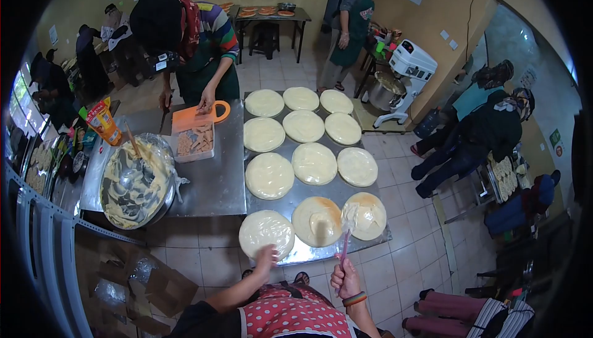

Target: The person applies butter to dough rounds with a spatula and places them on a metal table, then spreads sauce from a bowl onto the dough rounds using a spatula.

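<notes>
My right hand (348, 278) is closed around the pink handle of a spatula (344, 245). The spatula's blade lies at the left side of a round flat base (371, 215), whose pale cream covers only part of its browned top. Beside it, another base (312, 219) is partly coated, with a brown patch at its upper right. My left hand (265, 262), fingers stretched out, is at the lower edge of a fully coated base (265, 233); whether it touches is unclear. Several more cream-covered bases (302, 126) lie in rows beyond.
A large bowl of cream (139, 180) stands on the metal table (213, 193) at left. Across it, a co-worker (207, 60) has hands at an orange board (188, 117) over a container of brown pieces (195, 142). A mixer (411, 66) stands behind; cardboard boxes (170, 288) are lower left.
</notes>
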A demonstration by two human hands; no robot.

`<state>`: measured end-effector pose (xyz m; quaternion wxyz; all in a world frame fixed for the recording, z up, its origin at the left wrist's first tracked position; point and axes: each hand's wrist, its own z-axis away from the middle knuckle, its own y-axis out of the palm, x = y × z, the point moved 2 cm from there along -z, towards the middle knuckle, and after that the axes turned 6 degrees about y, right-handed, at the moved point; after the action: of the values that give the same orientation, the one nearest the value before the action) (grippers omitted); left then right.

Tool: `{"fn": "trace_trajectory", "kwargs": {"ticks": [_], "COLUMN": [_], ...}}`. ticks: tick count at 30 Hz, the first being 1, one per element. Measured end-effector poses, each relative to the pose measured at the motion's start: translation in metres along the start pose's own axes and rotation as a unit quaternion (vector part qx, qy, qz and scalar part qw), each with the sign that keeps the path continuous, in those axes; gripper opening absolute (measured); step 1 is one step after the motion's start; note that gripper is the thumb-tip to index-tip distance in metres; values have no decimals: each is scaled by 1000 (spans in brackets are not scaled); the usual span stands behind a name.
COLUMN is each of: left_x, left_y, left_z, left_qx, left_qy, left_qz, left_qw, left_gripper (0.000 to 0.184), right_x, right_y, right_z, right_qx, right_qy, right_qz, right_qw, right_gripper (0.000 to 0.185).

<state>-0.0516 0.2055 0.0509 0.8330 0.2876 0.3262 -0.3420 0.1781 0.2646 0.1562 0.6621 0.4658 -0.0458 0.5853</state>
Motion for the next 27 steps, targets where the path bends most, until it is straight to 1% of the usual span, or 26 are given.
{"fn": "trace_trajectory", "kwargs": {"ticks": [1, 2, 4, 5, 7, 8, 9, 11, 12, 14, 15, 17, 18, 19, 20, 21, 22, 24, 25, 26, 27], "left_x": [-4, 3, 29, 37, 54, 60, 63, 66, 71, 76, 81, 81, 75, 86, 104, 99, 96, 70, 95, 134, 169], "left_y": [20, 33, 62, 76, 98, 107, 117, 131, 135, 140, 141, 142, 144, 141, 135, 130, 121, 90, 57, 19, -16], "left_z": [2, -5, -31, -41, -54, -58, -57, -58, -59, -66, -68, -73, -67, -66, -66, -51, -32, 11, 4, -13, -38], "left_qx": [102, 106, 90, 93, -15, -12, -23, -68, -84, -108, -119, -84, -130, -136, -158, -180, -256, -359, -395, -428, -433], "left_qy": [-85, -84, -225, -224, -239, -207, -215, -157, -164, -145, -146, -138, -172, -172, -192, -213, -251, -184, -145, -106, -102], "left_qz": [8, 11, 137, 145, 222, 229, 242, 254, 265, 258, 263, 252, 244, 249, 257, 266, 266, 277, 297, 315, 311], "left_qw": [991, 991, 961, 959, 945, 951, 946, 952, 947, 949, 946, 954, 945, 943, 934, 923, 895, 872, 857, 840, 840], "left_gripper": [55, 55, 70, 70, 72, 76, 76, 77, 77, 71, 71, 66, 61, 61, 59, 57, 56, 63, 66, 70, 70], "right_x": [1, 4, 9, 13, 26, 31, 35, 45, 49, 60, 65, 74, 78, 82, 85, 88, 90, 93, 91, 91, 90], "right_y": [-2, -3, -12, -15, -22, -27, -32, -43, -52, -62, -66, -72, -75, -75, -75, -75, -75, -75, -74, -74, -72], "right_z": [0, 2, 3, 3, 5, 5, 9, 11, 9, 8, 7, 2, 0, -3, -5, -7, -8, -13, -16, -18, -21], "right_qx": [0, 4, 9, 16, 12, 12, 10, -10, -11, -7, -4, -2, 3, 6, 6, 7, 10, 17, 22, 26, 30], "right_qy": [16, 26, 29, 35, 43, 41, 44, 68, 67, 60, 72, 66, 69, 76, 76, 77, 84, 80, 83, 83, 82], "right_qz": [-33, -44, -48, -57, -36, -29, -22, -10, -9, 0, 3, 17, 16, 20, 27, 34, 36, 47, 42, 44, 46], "right_qw": [999, 999, 998, 998, 998, 999, 999, 998, 998, 998, 997, 998, 997, 997, 997, 996, 996, 996, 995, 995, 995], "right_gripper": [34, 32, 32, 32, 32, 32, 32, 31, 31, 30, 30, 30, 30, 30, 29, 29, 29, 30, 30, 31, 31]}}
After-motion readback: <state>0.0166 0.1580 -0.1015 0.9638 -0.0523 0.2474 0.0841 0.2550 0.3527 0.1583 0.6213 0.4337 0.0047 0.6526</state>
